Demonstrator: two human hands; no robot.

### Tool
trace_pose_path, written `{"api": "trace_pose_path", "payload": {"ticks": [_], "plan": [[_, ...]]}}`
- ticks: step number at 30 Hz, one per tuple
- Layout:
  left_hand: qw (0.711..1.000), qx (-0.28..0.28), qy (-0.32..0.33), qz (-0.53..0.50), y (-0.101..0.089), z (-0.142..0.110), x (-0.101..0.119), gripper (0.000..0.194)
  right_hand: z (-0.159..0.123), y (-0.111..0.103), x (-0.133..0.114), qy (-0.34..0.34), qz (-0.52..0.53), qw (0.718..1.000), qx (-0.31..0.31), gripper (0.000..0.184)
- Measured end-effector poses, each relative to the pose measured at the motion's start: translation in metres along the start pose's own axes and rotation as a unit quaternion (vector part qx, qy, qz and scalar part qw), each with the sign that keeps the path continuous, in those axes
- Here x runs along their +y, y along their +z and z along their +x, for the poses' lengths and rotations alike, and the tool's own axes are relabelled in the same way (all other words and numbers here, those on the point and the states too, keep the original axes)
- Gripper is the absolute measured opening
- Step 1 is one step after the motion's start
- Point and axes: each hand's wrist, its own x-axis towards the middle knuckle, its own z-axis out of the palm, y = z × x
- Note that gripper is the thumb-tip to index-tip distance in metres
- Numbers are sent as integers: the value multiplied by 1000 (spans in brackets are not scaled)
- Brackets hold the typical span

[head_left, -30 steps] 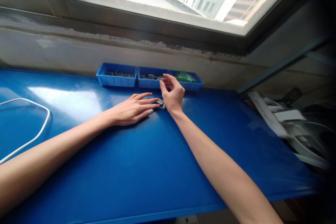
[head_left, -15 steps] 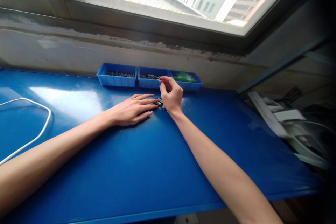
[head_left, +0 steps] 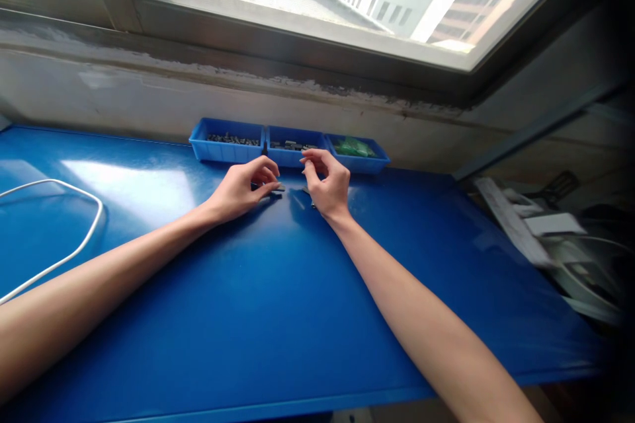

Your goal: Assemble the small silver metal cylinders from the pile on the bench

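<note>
My left hand [head_left: 248, 186] is just above the blue table, thumb and fingers curled around small metal pieces [head_left: 278, 189] whose ends stick out past the fingertips. Their exact kind is too small to tell. My right hand [head_left: 328, 184] is closed in a pinch in front of the middle blue bin [head_left: 292, 157]. Anything between its fingertips is too small to name. Close under its left side, a small dark metal piece [head_left: 313, 205] lies on the table, partly hidden by the hand.
Along the wall, the left blue bin [head_left: 225, 152] holds small grey parts, and the right blue bin [head_left: 364, 163] holds a green plastic bag [head_left: 353, 147]. A white cable [head_left: 84, 248] curves across the table's left side. Cluttered objects [head_left: 555, 225] stand beyond the right edge.
My left hand has gone from flat and spread to curled, drawing left with metal pieces that lay between the hands. My right hand keeps its pinch in nearly the same place.
</note>
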Motion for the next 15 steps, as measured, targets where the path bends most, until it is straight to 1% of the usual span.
{"api": "trace_pose_path", "payload": {"ticks": [3,5,8,11,13,15], "plan": [[989,38,-71,-124,-4,3,-4,39,-1,0,-1,-18,0,999,-27,17],[982,55,-85,-161,-6,5,-7,43,-3,0,-3,-42,-3,998,-54,18],[979,71,-79,-173,-8,7,-10,44,-5,-1,-5,-90,-15,990,-105,22],[979,73,-80,-170,-8,6,-10,45,-9,0,-6,-142,-39,978,-149,23],[979,69,-82,-172,-8,6,-9,46,-12,1,-5,-165,-51,971,-165,20],[979,63,-81,-178,-8,6,-9,46,-13,3,-5,-174,-50,969,-168,17]]}}
